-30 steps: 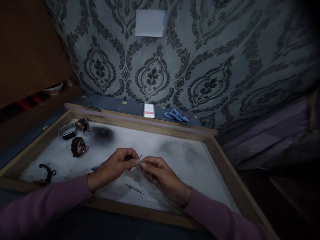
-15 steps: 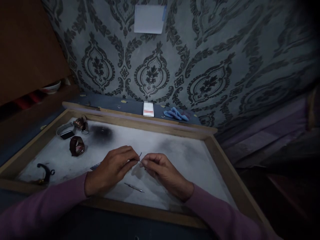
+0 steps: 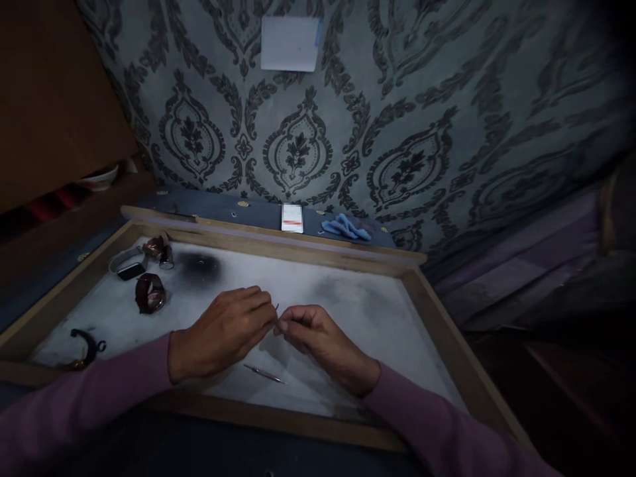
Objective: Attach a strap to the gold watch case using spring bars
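Left hand point(image 3: 226, 331) and right hand point(image 3: 322, 341) meet over a shallow brown wooden tray point(image 3: 298, 415) in a dim room.
The left hand's grip pinches a thin dark sliver point(image 3: 277, 307) above the tray's white, dark-smudged base point(image 3: 368, 324); the right hand's grip is closed just beside it, anything in it too small to tell. A slender silver metal tool point(image 3: 265, 374) lies below on the base. Behind, a dark-blue patterned desk point(image 3: 213, 205) bears a crumpled light-blue rag point(image 3: 346, 227); grey damask wallpaper point(image 3: 298, 142) rises beyond, a white rectangular sheet point(image 3: 289, 44) on it.
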Demonstrator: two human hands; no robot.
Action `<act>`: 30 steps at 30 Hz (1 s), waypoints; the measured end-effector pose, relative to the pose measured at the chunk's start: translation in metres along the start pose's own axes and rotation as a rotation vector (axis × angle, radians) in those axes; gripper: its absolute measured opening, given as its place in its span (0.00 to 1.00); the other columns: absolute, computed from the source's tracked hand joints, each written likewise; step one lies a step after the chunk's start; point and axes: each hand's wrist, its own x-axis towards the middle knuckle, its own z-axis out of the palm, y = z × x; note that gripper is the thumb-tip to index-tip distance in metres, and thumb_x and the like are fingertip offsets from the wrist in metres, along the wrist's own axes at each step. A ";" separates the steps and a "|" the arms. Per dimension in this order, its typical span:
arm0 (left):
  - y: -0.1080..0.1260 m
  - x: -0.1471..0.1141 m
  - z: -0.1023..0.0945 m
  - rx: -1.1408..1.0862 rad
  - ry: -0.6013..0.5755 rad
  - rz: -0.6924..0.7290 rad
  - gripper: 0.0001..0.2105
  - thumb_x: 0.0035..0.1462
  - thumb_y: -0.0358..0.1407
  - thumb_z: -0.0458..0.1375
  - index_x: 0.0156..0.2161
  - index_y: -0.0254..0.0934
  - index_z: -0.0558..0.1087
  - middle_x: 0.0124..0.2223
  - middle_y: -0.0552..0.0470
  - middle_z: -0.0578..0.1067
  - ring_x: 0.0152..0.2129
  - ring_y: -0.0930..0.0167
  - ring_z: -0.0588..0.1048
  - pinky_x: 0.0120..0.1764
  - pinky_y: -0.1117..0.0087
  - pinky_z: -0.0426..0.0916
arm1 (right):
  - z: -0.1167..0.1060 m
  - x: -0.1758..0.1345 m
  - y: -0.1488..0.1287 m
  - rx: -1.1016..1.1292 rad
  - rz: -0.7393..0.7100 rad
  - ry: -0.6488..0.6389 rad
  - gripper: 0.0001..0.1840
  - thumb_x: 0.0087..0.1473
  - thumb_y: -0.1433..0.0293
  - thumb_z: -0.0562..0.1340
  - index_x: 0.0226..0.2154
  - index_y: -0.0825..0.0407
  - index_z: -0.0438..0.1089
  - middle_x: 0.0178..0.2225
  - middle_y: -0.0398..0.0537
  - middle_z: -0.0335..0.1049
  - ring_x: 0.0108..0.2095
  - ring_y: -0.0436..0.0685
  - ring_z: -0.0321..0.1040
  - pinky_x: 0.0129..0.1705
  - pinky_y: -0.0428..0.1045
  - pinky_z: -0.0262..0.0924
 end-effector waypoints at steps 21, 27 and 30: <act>-0.005 0.037 -0.003 -1.065 0.136 -0.583 0.08 0.52 0.38 0.57 0.29 0.34 0.71 0.26 0.55 0.71 0.25 0.73 0.68 0.30 0.72 0.61 | -0.012 -0.004 -0.016 0.339 -0.107 0.113 0.24 0.44 0.67 0.72 0.45 0.50 0.67 0.38 0.46 0.73 0.41 0.54 0.72 0.48 0.51 0.61; 0.000 0.036 -0.010 -1.072 0.208 -0.559 0.08 0.52 0.39 0.58 0.30 0.34 0.71 0.30 0.52 0.73 0.29 0.70 0.70 0.33 0.71 0.63 | -0.006 -0.006 -0.026 0.204 -0.221 0.088 0.18 0.46 0.64 0.72 0.39 0.50 0.68 0.40 0.47 0.74 0.41 0.54 0.72 0.46 0.51 0.65; 0.000 0.034 -0.013 -1.014 0.194 -0.575 0.08 0.52 0.39 0.57 0.31 0.34 0.72 0.30 0.53 0.72 0.27 0.72 0.68 0.29 0.72 0.60 | -0.006 -0.002 -0.027 0.195 -0.225 0.099 0.14 0.46 0.64 0.72 0.33 0.52 0.71 0.38 0.46 0.74 0.41 0.52 0.72 0.46 0.48 0.66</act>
